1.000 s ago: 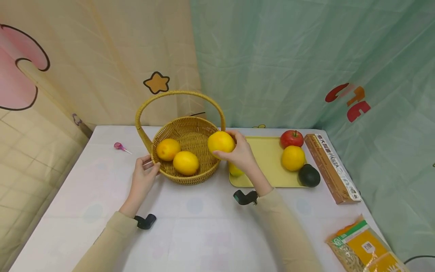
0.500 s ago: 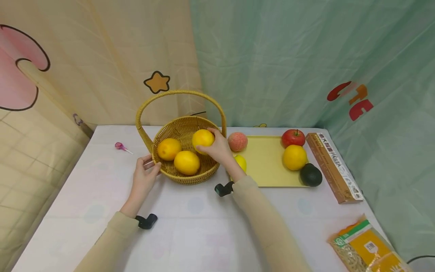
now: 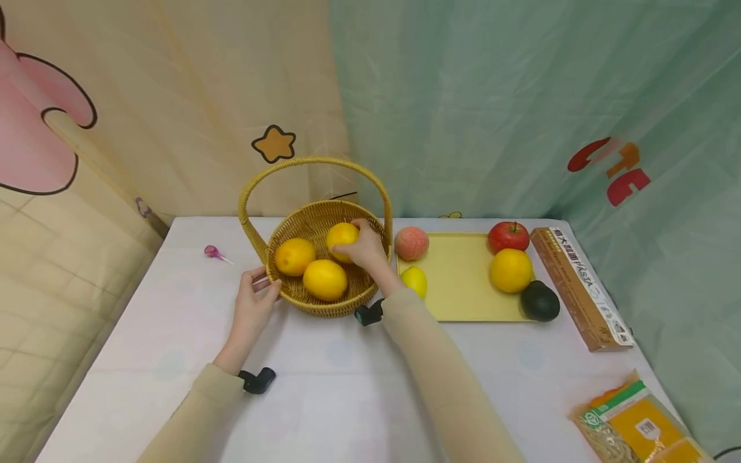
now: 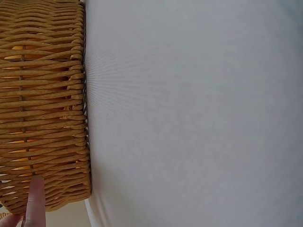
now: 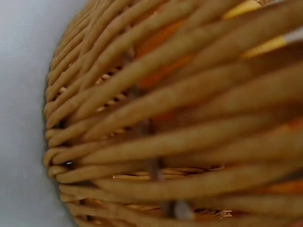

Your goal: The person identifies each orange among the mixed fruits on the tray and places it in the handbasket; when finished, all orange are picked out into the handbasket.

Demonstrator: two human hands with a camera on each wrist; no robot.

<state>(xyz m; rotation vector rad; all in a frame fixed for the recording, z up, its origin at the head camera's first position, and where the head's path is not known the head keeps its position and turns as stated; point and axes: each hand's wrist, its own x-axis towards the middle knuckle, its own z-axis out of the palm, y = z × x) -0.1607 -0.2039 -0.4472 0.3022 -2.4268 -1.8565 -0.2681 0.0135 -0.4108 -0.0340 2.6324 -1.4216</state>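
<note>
The wicker basket (image 3: 307, 302) with a tall arched handle stands on the white-covered table. My left hand (image 3: 253, 303) grips its left rim, and a fingertip (image 4: 36, 187) lies against the woven side in the left wrist view. Inside the basket, my right hand (image 3: 367, 249) holds a round yellow-orange fruit (image 3: 341, 239) between thumb and fingers. Two similar yellow-orange fruits, one at the left (image 3: 295, 257) and one at the front (image 3: 325, 280), lie in the basket too. The right wrist view is filled by the basket's weave (image 5: 189, 113), which hides the right hand.
Right of the basket, a yellow tray (image 3: 457, 276) bears a peach (image 3: 411, 244), a lemon (image 3: 414, 281), an apple (image 3: 508, 237), a yellow-orange fruit (image 3: 511, 270) and an avocado (image 3: 539, 301). Beyond are a pasta box (image 3: 581, 289) and pasta bag (image 3: 639, 424). A lollipop (image 3: 215, 253) lies left.
My right hand has carried the yellow-orange fruit leftward from over the basket's right rim down into the basket. The left hand keeps its hold on the rim. The view has shifted slightly.
</note>
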